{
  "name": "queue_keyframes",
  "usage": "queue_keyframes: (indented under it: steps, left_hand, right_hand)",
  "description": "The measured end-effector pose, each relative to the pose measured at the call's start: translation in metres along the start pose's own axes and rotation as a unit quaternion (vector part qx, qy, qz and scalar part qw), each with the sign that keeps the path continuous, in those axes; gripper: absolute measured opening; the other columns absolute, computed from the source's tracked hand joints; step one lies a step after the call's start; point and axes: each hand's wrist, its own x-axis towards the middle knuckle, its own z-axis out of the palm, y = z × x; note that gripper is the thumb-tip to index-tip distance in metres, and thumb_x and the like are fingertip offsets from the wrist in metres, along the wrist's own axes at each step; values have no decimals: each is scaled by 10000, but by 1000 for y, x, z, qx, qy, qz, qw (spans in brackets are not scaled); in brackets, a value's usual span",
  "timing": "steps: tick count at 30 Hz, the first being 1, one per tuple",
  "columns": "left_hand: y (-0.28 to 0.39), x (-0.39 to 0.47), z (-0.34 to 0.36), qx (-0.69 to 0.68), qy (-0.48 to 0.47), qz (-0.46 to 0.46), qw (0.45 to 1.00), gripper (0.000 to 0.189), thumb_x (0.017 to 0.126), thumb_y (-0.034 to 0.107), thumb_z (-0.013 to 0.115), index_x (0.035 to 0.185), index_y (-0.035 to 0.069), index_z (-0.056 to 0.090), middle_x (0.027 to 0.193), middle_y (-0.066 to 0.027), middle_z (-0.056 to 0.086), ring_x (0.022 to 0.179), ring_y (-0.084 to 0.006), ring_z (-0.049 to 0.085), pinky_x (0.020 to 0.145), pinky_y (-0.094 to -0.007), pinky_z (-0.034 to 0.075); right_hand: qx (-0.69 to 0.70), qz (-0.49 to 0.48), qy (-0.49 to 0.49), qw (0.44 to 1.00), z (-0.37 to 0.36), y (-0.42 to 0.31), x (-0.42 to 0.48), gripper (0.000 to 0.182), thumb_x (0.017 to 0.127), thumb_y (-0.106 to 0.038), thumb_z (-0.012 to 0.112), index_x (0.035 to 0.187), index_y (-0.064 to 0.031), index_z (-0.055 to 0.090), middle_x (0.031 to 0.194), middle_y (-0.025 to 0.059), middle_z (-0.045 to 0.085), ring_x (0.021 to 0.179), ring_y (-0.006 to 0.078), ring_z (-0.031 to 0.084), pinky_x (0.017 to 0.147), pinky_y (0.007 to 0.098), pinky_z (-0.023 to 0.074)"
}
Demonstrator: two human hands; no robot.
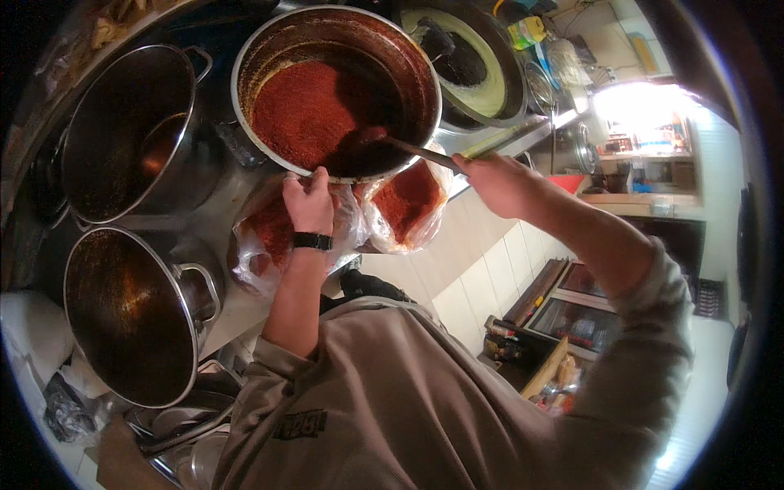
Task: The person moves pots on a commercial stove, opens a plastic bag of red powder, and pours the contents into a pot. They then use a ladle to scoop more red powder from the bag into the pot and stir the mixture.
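Coarse red powder, perhaps ground chilli, covers the bottom of a large metal pot. My left hand grips the near rim of this pot, thumb and finger over the edge. In my right hand is the handle of a long ladle or spoon; its head is in the shadowed right part of the pot, and its shape is hard to make out. Below the rim are two clear plastic bags of red powder: the left bag, partly behind my left wrist, and the open right bag.
Two tall steel stockpots stand at left, a farther stockpot and a nearer stockpot. A wide wok-like pan with pale residue sits at upper right. Metal trays lie low at left. An open drawer is at lower right.
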Motion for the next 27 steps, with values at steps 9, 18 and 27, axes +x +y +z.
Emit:
queue_keyframes:
  steps: [9,18,27]
  left_hand:
    - [1,2,5,9,5,3,1000,218,896,67,594,1020,-41,452,832,-129,595,563,-188,611,414,-287,454]
    - [7,-10,4,-38,-21,27,999,219,899,66,625,1040,-33,490,937,-133,597,702,-217,634,612,-352,578]
    - [-25,13,-10,75,-5,99,992,208,916,29,582,1063,-61,465,989,-143,580,820,-224,611,624,-366,600]
  right_hand:
    - [60,176,36,982,9,-46,39,294,946,-131,424,1200,-8,509,1025,183,644,921,344,647,708,432,547]
    - [-13,27,87,996,0,15,48,410,902,-70,481,1310,-23,491,1037,189,631,892,324,646,783,410,537]
    - [44,99,-66,992,21,1,112,584,579,70,715,1142,78,562,1142,207,558,1031,372,578,837,415,510]
